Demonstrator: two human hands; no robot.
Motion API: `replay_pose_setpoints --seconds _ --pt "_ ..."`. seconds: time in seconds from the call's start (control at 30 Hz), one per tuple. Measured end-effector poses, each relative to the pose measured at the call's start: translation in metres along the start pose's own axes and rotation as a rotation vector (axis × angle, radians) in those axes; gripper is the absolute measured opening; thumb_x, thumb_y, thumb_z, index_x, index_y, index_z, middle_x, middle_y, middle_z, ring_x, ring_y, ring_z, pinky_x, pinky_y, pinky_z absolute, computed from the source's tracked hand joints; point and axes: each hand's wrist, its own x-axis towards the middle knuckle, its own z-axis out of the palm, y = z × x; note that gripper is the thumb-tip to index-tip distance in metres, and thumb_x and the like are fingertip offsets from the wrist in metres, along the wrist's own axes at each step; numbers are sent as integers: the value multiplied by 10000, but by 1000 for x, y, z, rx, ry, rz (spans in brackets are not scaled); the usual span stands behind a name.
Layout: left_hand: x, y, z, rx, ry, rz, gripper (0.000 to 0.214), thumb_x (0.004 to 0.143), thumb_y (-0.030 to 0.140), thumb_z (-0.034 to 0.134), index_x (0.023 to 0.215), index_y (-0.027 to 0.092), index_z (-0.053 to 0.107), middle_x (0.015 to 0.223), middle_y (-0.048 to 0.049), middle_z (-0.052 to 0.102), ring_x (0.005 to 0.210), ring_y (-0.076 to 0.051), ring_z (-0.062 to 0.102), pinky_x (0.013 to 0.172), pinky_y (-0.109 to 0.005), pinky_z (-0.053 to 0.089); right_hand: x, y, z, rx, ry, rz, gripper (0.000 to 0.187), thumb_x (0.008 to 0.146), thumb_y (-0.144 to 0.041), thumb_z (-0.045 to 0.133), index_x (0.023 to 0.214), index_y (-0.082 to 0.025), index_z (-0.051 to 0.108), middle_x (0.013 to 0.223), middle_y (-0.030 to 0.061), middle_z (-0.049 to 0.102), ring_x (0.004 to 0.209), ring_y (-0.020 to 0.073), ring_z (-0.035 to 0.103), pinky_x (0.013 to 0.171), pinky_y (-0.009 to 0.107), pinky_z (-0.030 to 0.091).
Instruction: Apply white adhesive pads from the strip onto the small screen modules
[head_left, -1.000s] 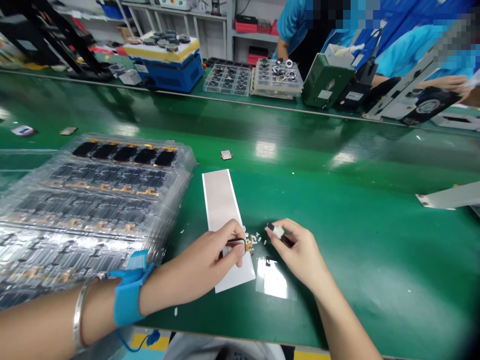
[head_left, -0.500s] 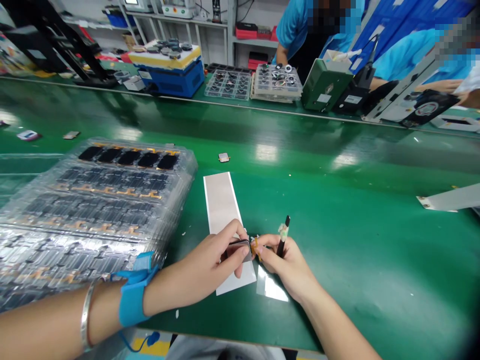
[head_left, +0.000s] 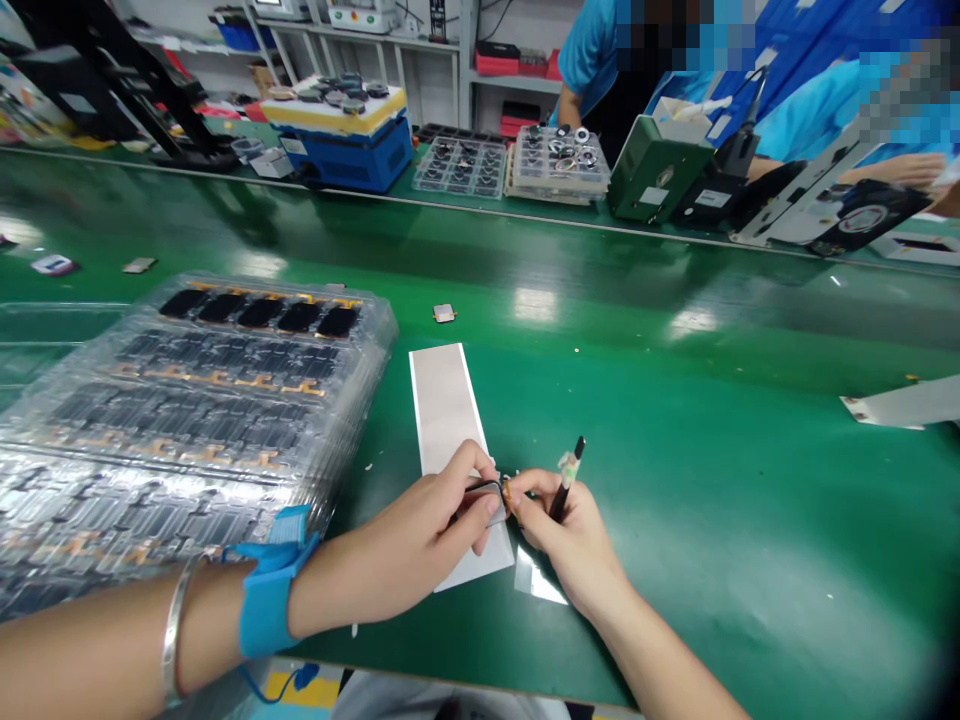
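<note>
My left hand (head_left: pixel 420 535) pinches a small flat dark module (head_left: pixel 487 497) with an orange flex tail over a long white paper strip (head_left: pixel 446 420). My right hand (head_left: pixel 566 535) is closed round a black tweezer-like tool (head_left: pixel 568 478) that points up and away, and its fingertips touch the module's orange tail. A blue strap (head_left: pixel 266 590) and a metal bangle sit on my left wrist. A clear film piece (head_left: pixel 536 582) lies under my right hand.
A tall stack of clear trays (head_left: pixel 180 420) filled with dark modules stands at the left. A small loose part (head_left: pixel 444 313) lies beyond the strip. Across the green belt are part trays (head_left: pixel 559 160), a blue box (head_left: pixel 345 130), green equipment (head_left: pixel 652 170) and people in blue.
My right hand came left from beside the module to meet my left hand, and the tool swung upright. The hands now stay together at the module.
</note>
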Motion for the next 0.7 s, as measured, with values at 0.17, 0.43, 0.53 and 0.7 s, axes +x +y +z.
replay_pose_setpoints --seconds 0.17,0.43,0.53,0.7 --pt "-1 7 -2 -28 -16 -8 173 1045 338 284 921 238 351 838 29 483 792 -156 474 758 -332 373 -4 -3 8 -104 67 -83 326 800 -479 677 706 -174 613 452 -94 323 413 56 227 416 221 146" --pt "-3 10 -3 -59 -51 2 150 1042 339 274 969 230 347 874 1 514 809 -167 466 774 -348 353 -12 -2 13 -220 199 -214 197 821 -324 648 698 -171 637 499 -86 344 422 55 242 435 234 195" --pt "-3 11 -3 -54 -46 26 157 1048 326 252 960 232 342 864 1 516 785 -163 460 764 -343 353 -13 -2 13 -223 212 -227 187 822 -311 650 695 -174 650 517 -72 385 425 58 261 440 240 211" --pt "-3 12 -4 -44 -50 30 173 1053 306 223 942 232 332 857 5 505 767 -155 455 771 -340 356 -12 -3 14 -215 207 -223 194 820 -316 650 689 -174 646 513 -76 378 420 58 262 444 242 225"
